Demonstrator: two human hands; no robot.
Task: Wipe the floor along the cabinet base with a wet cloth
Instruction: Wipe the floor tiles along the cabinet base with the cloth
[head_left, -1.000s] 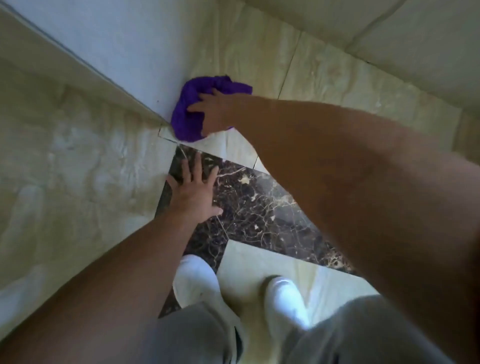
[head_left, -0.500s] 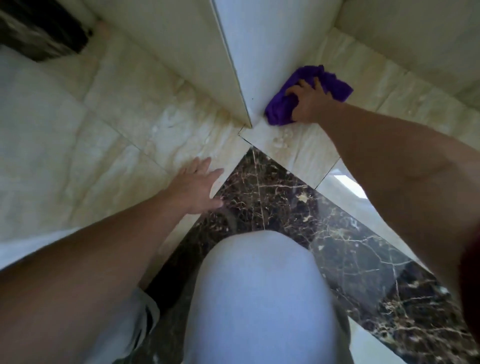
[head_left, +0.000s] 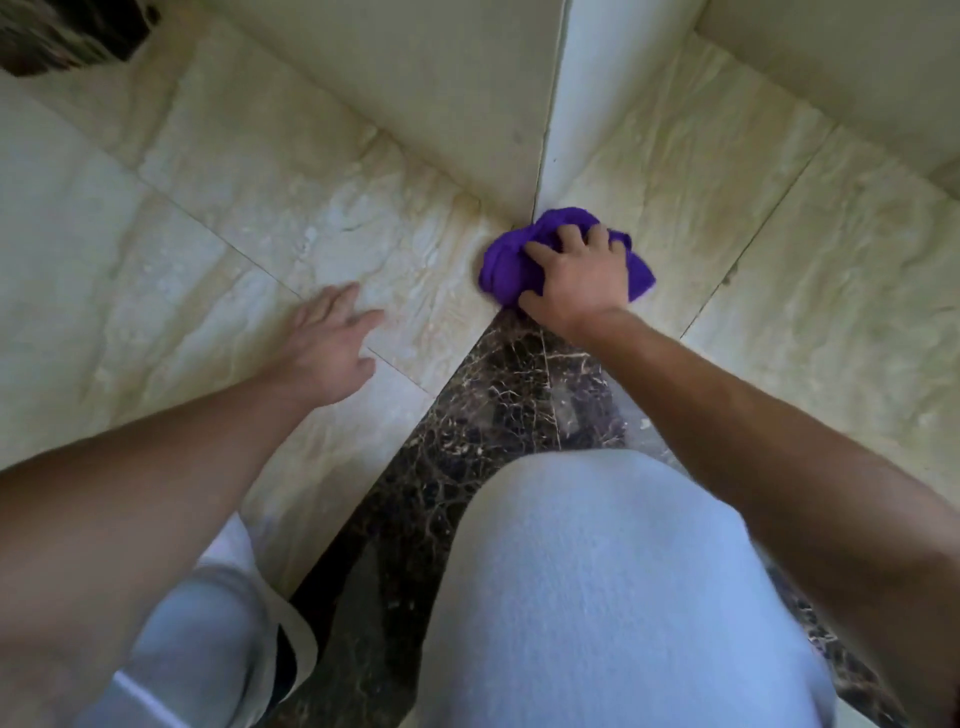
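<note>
A bunched purple cloth (head_left: 506, 267) lies on the cream marble floor (head_left: 727, 218) right at the bottom corner of the pale cabinet base (head_left: 467, 93). My right hand (head_left: 574, 278) presses down on top of it, fingers spread over and gripping the folds. My left hand (head_left: 324, 345) rests flat on the floor tile to the left, fingers apart, holding nothing. The cloth's middle is hidden under my right hand.
A dark brown veined marble strip (head_left: 519, 395) runs from the cabinet corner toward me. My bent knee in light grey trousers (head_left: 597, 587) fills the lower middle. A pale wall or skirting (head_left: 857, 67) closes the upper right. A dark object (head_left: 62, 36) sits at the top left.
My right hand has dragged the purple cloth along the cabinet's side down to its corner. My left hand has shifted from the dark strip onto the cream tile.
</note>
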